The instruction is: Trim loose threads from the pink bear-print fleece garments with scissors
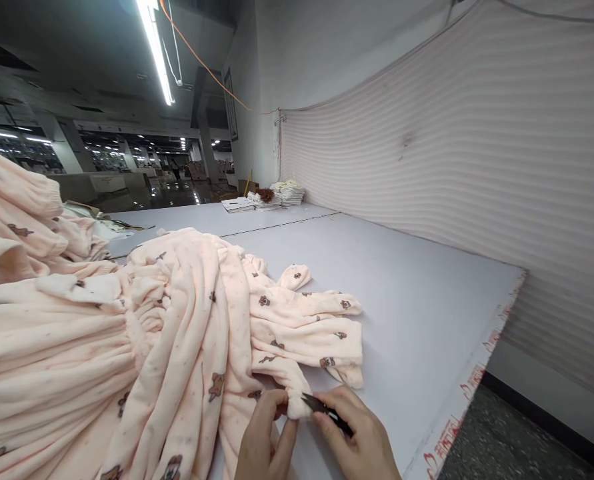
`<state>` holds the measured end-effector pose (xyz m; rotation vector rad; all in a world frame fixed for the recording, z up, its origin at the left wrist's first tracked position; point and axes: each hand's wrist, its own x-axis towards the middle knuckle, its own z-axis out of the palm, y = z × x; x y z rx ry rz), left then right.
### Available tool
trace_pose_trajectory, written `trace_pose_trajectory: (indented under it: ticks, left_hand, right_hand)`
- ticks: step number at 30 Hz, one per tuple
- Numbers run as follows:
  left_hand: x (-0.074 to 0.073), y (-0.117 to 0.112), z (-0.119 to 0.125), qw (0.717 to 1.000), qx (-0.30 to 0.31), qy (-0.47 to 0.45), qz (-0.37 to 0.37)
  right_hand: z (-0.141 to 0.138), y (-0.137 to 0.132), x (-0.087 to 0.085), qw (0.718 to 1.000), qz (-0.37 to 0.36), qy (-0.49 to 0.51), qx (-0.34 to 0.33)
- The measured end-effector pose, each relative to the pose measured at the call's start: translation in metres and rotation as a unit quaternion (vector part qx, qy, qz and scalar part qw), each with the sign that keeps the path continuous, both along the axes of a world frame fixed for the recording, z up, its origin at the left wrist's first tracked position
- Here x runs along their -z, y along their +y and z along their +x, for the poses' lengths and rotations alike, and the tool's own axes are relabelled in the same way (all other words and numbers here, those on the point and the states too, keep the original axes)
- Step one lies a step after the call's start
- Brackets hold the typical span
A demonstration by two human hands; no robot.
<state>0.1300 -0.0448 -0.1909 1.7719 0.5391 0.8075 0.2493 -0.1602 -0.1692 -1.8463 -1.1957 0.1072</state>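
Note:
Pale pink plush garments (191, 320) printed with small brown bears lie heaped over the left of the table. Between the fingers of my left hand (267, 437) is pinched the end of a narrow piece of this cloth (298, 404), perhaps a sleeve or strap. My right hand (359, 433) grips small black thread snips (329, 412), their tips at the right side of that cloth end. Whether the blades are touching a thread is too small to tell. Just beyond my hands, several other sleeve-like ends (337, 340) spread out on the table.
The grey tabletop (417, 320) reaches right to an edge with red-printed tape (469, 390). Stacks of folded pale items (271, 197) stand at the far end. Striped sheeting (427, 147) hangs along the right. More pink garments (21, 220) pile up at far left.

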Motion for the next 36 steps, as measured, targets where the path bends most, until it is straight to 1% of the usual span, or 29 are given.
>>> trace_pose_trajectory:
  ticks: [2,4,6,7,8,9,10,12,13,15,17,19,21,23,26,31,33,36]
  left_hand:
    - [0.004,0.000,0.000,1.000,-0.013,-0.002,-0.014]
    - [0.006,0.000,0.000,0.999,-0.043,-0.009,-0.008]
    - [0.005,0.000,0.000,0.997,-0.070,-0.014,0.013]
    - [0.002,0.000,0.000,0.997,-0.073,-0.015,0.018]
    - [-0.001,0.000,0.001,0.998,-0.065,-0.013,0.004]
    - [-0.006,0.001,0.001,0.999,-0.043,-0.007,-0.031]
    - [-0.011,0.003,0.001,0.996,-0.014,0.005,-0.083]
    - [-0.022,0.008,0.001,0.979,0.043,0.027,-0.199]
    - [-0.026,0.012,0.001,0.964,0.068,0.033,-0.254]
    - [-0.030,0.021,-0.002,0.934,0.106,0.021,-0.340]
    - [-0.030,0.028,-0.004,0.903,0.140,-0.017,-0.406]
    - [-0.028,0.033,-0.007,0.874,0.163,-0.055,-0.455]
    - [-0.026,0.034,-0.008,0.846,0.171,-0.084,-0.497]
    - [-0.026,0.034,-0.009,0.825,0.175,-0.101,-0.528]
    - [-0.028,0.035,-0.010,0.809,0.185,-0.108,-0.547]
    - [-0.028,0.036,-0.011,0.776,0.213,-0.115,-0.582]
    - [-0.029,0.034,-0.011,0.769,0.219,-0.124,-0.587]
    - [-0.029,0.031,-0.009,0.771,0.218,-0.123,-0.586]
  right_hand:
    - [-0.004,0.003,0.007,0.999,0.026,0.020,0.016]
    - [-0.006,0.008,0.013,0.998,0.035,0.016,0.051]
    - [-0.004,0.016,0.017,0.997,0.033,0.009,0.071]
    - [-0.002,0.020,0.018,0.996,0.038,0.008,0.080]
    - [0.001,0.024,0.018,0.995,0.045,0.010,0.092]
    - [0.004,0.028,0.018,0.993,0.051,0.014,0.110]
    - [0.007,0.031,0.017,0.990,0.052,0.016,0.128]
    - [0.011,0.035,0.013,0.989,0.034,0.013,0.143]
    - [0.012,0.036,0.010,0.990,0.018,0.012,0.136]
    - [0.012,0.033,0.003,0.995,-0.012,0.020,0.095]
    - [0.009,0.026,-0.002,0.998,-0.028,0.040,0.036]
    - [0.006,0.018,-0.004,0.998,-0.020,0.049,-0.015]
    - [0.003,0.012,-0.001,0.999,0.007,0.035,-0.033]
    - [0.000,0.010,0.004,0.999,0.033,0.019,-0.026]
    - [-0.003,0.015,0.008,0.998,0.050,0.024,-0.024]
    - [-0.004,0.023,0.005,0.998,0.066,0.020,-0.011]
    - [-0.004,0.024,0.003,0.998,0.063,0.007,-0.003]
    - [-0.006,0.025,0.000,0.999,0.051,0.006,0.002]
